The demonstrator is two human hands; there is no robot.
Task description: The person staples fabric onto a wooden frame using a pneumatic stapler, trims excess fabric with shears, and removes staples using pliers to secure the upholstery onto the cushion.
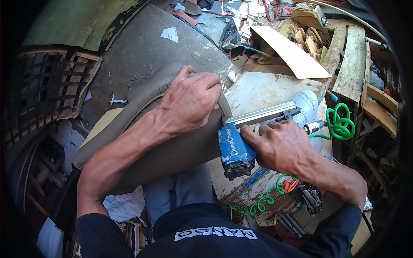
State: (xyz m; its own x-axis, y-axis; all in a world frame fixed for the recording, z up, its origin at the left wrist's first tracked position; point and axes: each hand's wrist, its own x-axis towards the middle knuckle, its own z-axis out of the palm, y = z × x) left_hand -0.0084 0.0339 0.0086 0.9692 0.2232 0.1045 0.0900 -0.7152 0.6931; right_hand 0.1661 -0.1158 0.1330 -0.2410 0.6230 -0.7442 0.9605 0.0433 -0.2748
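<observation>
A blue pneumatic staple gun is gripped in my right hand, its silver magazine pointing away to the right. The gun's nose meets the edge of a grey-brown upholstered piece, which leans across my lap. My left hand is closed over the rim of that piece, fingers curled around the covering material just left of the gun's nose. A coiled green air hose joins the gun behind my right hand. The fingertips of my left hand are partly hidden.
A worn, paint-stained wooden box stands under the gun. Beyond it lie a pale board, wood offcuts and grey planks. A webbed frame leans at the left. Paper scrap rests on the grey surface.
</observation>
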